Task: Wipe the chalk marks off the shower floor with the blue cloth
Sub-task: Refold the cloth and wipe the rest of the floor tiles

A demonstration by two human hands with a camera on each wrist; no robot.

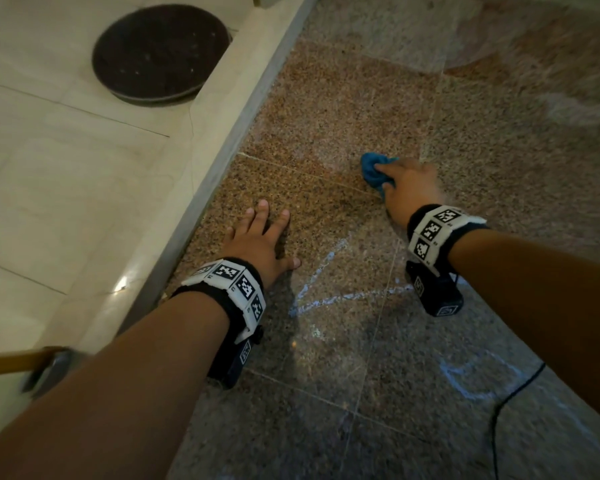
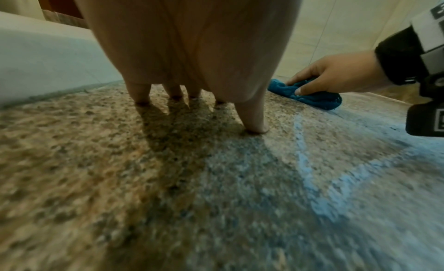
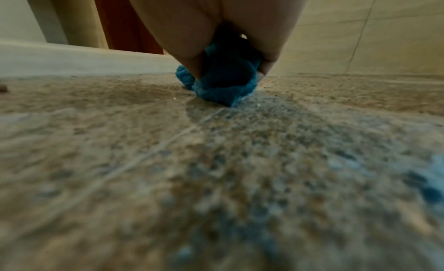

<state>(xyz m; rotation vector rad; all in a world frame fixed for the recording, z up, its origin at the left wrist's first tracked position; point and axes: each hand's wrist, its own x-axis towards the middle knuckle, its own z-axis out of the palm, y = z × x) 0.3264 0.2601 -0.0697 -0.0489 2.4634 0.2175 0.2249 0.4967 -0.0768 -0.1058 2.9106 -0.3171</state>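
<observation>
Nearest, pale blue chalk marks (image 1: 329, 289) are seen on the speckled shower floor (image 1: 326, 116). Beyond them the left hand (image 1: 257, 242) is pressed flat, grip released. Farther off, the bunched blue cloth (image 1: 373, 169) is clenched against the floor by the right hand (image 1: 411, 188).

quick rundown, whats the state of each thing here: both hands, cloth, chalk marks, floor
left hand: spread flat on the floor, holding nothing
right hand: gripping the cloth, pressing it down
blue cloth: bunched up, on the floor
chalk marks: still drawn near the wrists, smeared beyond
shower floor: speckled stone tile, hazy chalk film
</observation>
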